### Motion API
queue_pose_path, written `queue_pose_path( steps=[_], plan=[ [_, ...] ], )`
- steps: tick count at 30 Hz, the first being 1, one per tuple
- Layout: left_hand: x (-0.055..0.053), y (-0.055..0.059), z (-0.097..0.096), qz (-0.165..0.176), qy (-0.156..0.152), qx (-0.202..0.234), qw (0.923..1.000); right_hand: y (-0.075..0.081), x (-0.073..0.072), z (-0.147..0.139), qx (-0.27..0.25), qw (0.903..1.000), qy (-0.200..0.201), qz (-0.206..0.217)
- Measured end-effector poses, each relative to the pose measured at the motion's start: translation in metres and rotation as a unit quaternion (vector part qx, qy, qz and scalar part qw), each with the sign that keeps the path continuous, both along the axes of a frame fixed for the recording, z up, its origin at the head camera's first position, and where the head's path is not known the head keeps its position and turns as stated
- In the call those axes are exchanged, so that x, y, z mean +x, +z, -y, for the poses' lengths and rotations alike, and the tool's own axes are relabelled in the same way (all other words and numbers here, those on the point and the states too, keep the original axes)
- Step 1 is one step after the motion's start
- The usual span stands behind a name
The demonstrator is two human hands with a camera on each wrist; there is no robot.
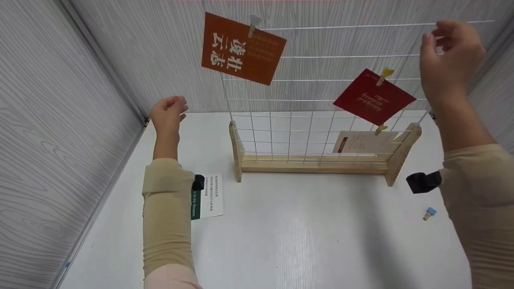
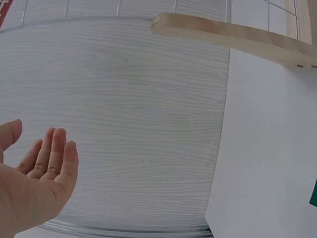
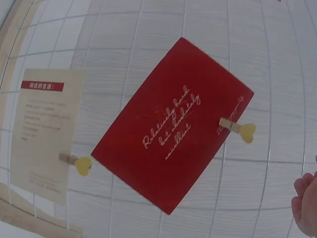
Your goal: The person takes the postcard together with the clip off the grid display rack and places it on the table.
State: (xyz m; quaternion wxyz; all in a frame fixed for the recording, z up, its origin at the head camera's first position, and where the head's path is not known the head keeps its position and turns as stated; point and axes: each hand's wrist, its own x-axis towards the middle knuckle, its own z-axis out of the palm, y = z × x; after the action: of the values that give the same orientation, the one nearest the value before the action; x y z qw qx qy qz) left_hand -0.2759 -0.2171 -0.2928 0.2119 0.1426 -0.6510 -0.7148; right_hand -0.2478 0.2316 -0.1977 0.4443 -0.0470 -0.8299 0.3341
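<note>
My left hand (image 1: 166,114) is raised left of the wire grid (image 1: 281,120); its fingers are loosely bent and nothing shows in it. In the left wrist view the left hand (image 2: 37,183) has its palm up, thumb apart. Near the grid's upper right is my right hand (image 1: 453,60), fingers loosely curled, with no object visible in it. A red card (image 1: 371,100) hangs tilted from a yellow heart clothespin (image 1: 384,75). Below it a cream card (image 1: 355,142) hangs by another yellow-heart clothespin (image 3: 79,163). An orange card (image 1: 241,52) hangs from a pale-heart clothespin (image 1: 253,26).
Wooden feet (image 1: 403,154) hold the grid upright on the white table (image 1: 281,233). A white and green card (image 1: 211,196) lies by my left forearm, partly covered by it. A blue-heart clothespin (image 1: 429,213) lies near my right sleeve. Grey wood-grain panels (image 1: 48,120) stand around.
</note>
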Motion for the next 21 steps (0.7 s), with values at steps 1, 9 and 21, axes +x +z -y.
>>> queue_pose_path(
  steps=[1,9,21],
  plan=[
    [0.000,0.002,-0.001,-0.003,-0.002,0.000,1.0000,0.003,0.000,0.004,-0.006,0.9999,0.010,0.001],
    [0.002,0.019,-0.009,-0.034,-0.008,-0.022,0.9992,0.022,0.002,0.035,-0.030,0.9962,0.075,-0.031],
    [-0.003,0.026,-0.025,-0.067,-0.037,-0.044,0.9961,0.034,0.005,0.070,-0.022,0.9875,0.143,-0.063]
  ],
)
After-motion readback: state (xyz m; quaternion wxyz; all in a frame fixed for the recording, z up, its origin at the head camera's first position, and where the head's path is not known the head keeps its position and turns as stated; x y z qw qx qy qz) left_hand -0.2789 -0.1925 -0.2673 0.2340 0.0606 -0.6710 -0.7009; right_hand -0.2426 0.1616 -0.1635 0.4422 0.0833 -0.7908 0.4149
